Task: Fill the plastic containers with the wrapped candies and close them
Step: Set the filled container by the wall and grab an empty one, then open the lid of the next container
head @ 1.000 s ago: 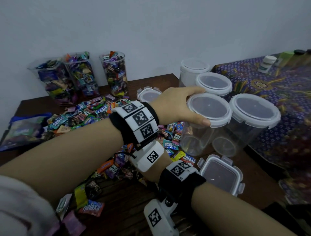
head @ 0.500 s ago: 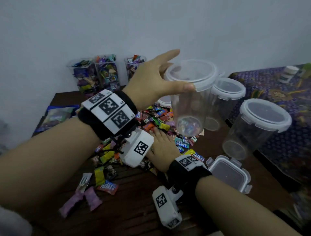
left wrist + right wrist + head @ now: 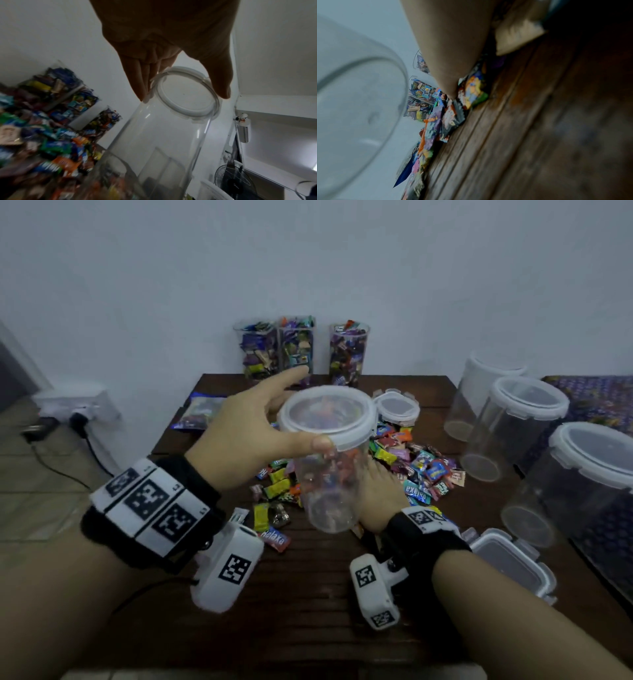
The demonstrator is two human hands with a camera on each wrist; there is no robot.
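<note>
Head view: left hand [image 3: 246, 433] grasps by its white lid [image 3: 325, 414] an empty clear plastic container [image 3: 329, 491], held above the dark wooden bench [image 3: 308, 594] and over the pile of wrapped candies [image 3: 421, 467], while the right hand [image 3: 376, 494] rests on those candies, its grip hidden behind the container; three candy-filled containers [image 3: 301, 347] stand at the wall. Left wrist view: thumb and fingers [image 3: 140, 83] clasp the lid rim on opposite sides. Right wrist view: blurred; right hand lies against candies on the bench, finger posture cannot be told.
</note>
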